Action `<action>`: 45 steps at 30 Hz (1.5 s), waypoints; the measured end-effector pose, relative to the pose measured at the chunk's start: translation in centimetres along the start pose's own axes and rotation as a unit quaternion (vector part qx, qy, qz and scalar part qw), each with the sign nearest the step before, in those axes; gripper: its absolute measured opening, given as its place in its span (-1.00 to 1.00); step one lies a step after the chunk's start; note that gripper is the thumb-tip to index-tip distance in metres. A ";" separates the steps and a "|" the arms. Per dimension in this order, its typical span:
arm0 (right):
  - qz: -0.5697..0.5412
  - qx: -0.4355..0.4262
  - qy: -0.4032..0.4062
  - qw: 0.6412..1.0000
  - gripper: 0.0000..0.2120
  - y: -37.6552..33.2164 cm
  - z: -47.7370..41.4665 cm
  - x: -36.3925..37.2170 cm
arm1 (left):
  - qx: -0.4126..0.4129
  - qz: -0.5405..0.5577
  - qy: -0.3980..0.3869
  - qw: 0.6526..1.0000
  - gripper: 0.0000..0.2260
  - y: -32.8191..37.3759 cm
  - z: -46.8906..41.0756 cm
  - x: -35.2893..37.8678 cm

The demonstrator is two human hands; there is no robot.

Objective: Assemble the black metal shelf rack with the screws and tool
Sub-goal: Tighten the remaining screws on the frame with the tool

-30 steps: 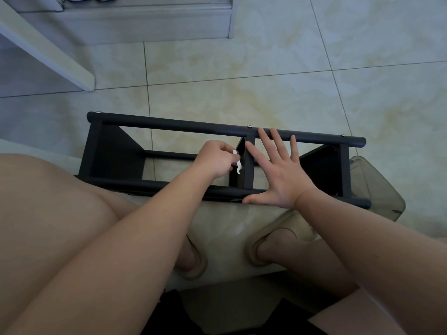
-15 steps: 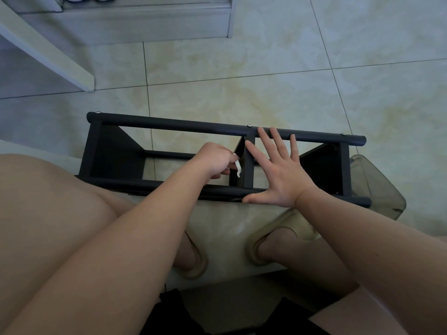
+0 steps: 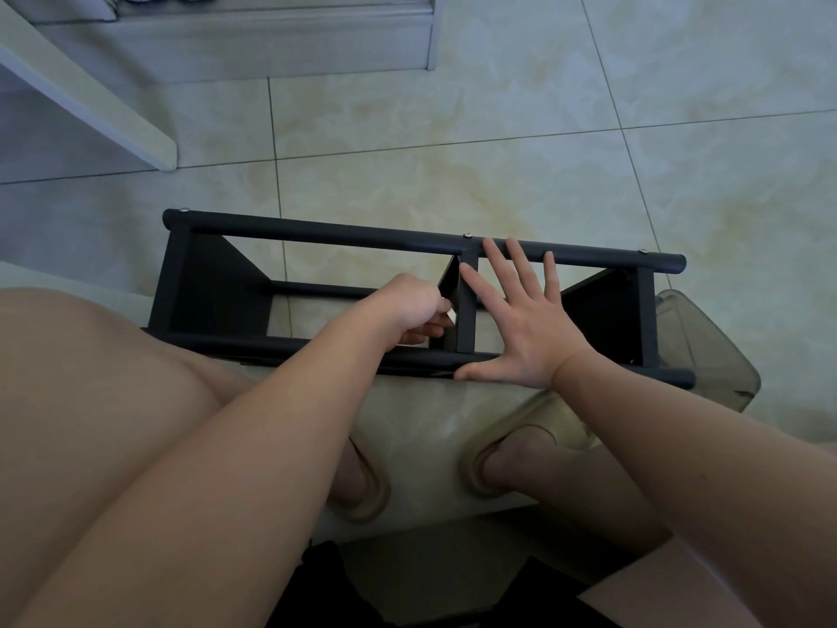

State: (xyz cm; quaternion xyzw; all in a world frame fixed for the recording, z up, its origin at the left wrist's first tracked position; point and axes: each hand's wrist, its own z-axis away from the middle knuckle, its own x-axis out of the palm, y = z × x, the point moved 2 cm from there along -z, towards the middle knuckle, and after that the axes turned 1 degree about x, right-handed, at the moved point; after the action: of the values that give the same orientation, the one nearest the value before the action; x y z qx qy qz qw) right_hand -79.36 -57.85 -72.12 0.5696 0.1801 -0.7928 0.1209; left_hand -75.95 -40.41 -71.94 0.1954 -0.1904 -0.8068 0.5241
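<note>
The left hand [image 3: 410, 305] is curled into a fist around a small pale tool [image 3: 450, 315], of which only the tip shows. It holds the tool against the left side of the middle crosspiece [image 3: 466, 310]. The right hand [image 3: 521, 328] holds nothing. It lies flat with the fingers spread wide, the palm on the near bar and the fingertips reaching the far bar.

The black metal shelf rack [image 3: 317, 235] lies lengthwise on the beige tiled floor [image 3: 498, 151], just in front of the person's feet. A silver screw head [image 3: 467, 235] sits on the far bar above the crosspiece.

I think the step in hand is tightening a screw at this middle joint, though the fist hides the screw itself. The next move seems to call for short turns of the tool, while the flat hand stops the frame from sliding.
</note>
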 end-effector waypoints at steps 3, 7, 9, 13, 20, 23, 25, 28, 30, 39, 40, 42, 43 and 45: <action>0.001 0.001 -0.003 1.000 0.19 0.0 0.0 -0.1 | -0.010 -0.007 -0.010 1.000 -0.87 0.0 0.1 0.0; 0.003 0.001 -0.005 1.000 0.19 0.0 0.0 -0.1 | -0.009 -0.027 -0.024 0.999 -0.84 0.0 0.0 0.0; 0.004 0.000 -0.003 1.000 0.19 0.0 0.1 -0.1 | -0.005 -0.036 -0.027 0.999 -0.83 0.0 0.0 0.0; 0.004 0.000 -0.005 1.000 0.20 0.0 0.0 -0.1 | 0.008 -0.046 -0.035 0.998 -0.81 -0.1 -0.1 -0.1; 0.002 -0.001 -0.007 1.000 0.20 -0.1 0.0 -0.2 | 0.024 -0.068 -0.059 0.996 -0.78 -0.1 0.1 -0.6; 0.002 -0.002 -0.004 1.000 0.20 -0.1 0.1 -0.2 | 0.029 -0.083 -0.066 0.994 -0.77 -0.1 0.2 -0.9; 0.003 -0.002 -0.005 1.000 0.20 -0.1 0.1 -0.3 | 0.031 -0.091 -0.070 0.993 -0.76 -0.1 0.2 -1.0; 0.004 -0.001 -0.007 1.000 0.20 -0.1 0.1 -0.2 | 0.031 -0.102 -0.078 0.991 -0.76 -0.2 0.0 -1.1; 0.002 0.000 -0.006 1.000 0.19 -0.1 0.1 -0.3 | 0.030 -0.110 -0.084 0.990 -0.76 -0.3 -0.1 -1.2; 0.004 0.002 -0.012 1.000 0.20 -0.2 0.1 -0.5 | 0.047 -0.173 -0.104 0.978 -0.74 -0.6 -0.2 -1.6; 0.005 0.003 -0.014 1.000 0.20 -0.2 0.1 -0.5 | 0.050 -0.181 -0.106 0.976 -0.74 -0.6 -0.2 -1.6; 0.006 0.003 -0.015 1.000 0.19 -0.2 0.1 -0.5 | 0.059 -0.195 -0.112 0.973 -0.74 -0.6 -0.1 -1.6; 0.007 0.003 -0.015 1.000 0.19 -0.2 0.1 -0.6 | 0.064 -0.203 -0.113 0.970 -0.73 -0.6 -0.1 -1.7; 0.007 0.003 -0.016 1.000 0.19 -0.2 0.2 -0.6 | 0.075 -0.225 -0.113 0.965 -0.73 -0.6 0.0 -1.7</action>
State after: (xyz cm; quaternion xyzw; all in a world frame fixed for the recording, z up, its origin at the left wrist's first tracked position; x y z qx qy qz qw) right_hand -79.39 -57.71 -71.49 0.5583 0.1717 -0.8016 0.1278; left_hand -75.76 -38.62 -72.02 0.1794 -0.2595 -0.9043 0.2878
